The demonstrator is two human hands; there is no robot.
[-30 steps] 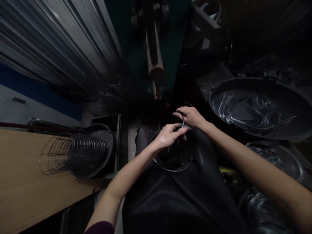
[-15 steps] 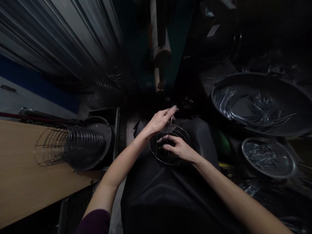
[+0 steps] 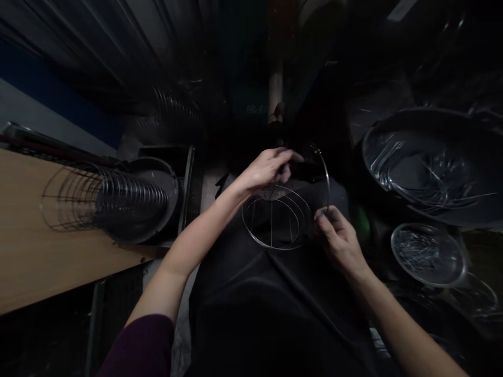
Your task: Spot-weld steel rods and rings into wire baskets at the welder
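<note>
A round wire frame, made of thin rings joined by cross wires, rests tilted on the dark apron over my lap. My left hand is over the far edge of this frame, its index finger stretched to the right and the other fingers loosely bent. Whether it touches the frame is hard to see. To the right of the frame, my right hand pinches the lower end of a curved metal wire. The wire's upper end reaches up to a small shiny part of the dark machine.
On the left, a stack of wire frames lies across a dark basin beside a wooden board. At right are a large pan of bent wires and a smaller bowl of short metal pieces. A machine rod hangs ahead.
My right hand has come out of the wire frame and moved right, now holding a curved wire. My left hand has shifted slightly up. The camera view has tilted somewhat.
</note>
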